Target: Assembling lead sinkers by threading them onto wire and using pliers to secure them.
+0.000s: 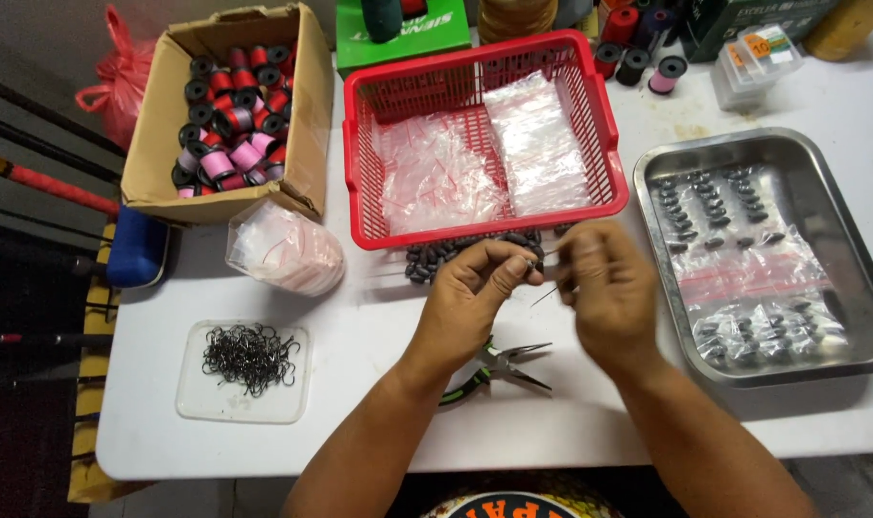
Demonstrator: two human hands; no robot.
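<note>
Two hands (542, 283) pinching a small dark sinker (535, 264) before red basket (360, 206) of clear packets (484, 158)

Right hand (604, 288) motion-blurred; item pinched between both hands too small to identify. Pliers (499, 369) partly hidden under left hand (470, 297). Green box (403, 34) cut off at the picture's top edge.

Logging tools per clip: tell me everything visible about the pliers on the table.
The pliers lie flat on the white table, just below the person's left hand and partly hidden under the left wrist. They look like slim metal needle-nose pliers with dark handles edged in green. The jaws are spread open, tips pointing right. Neither hand holds them; whether the wrist touches them cannot be told.
</note>
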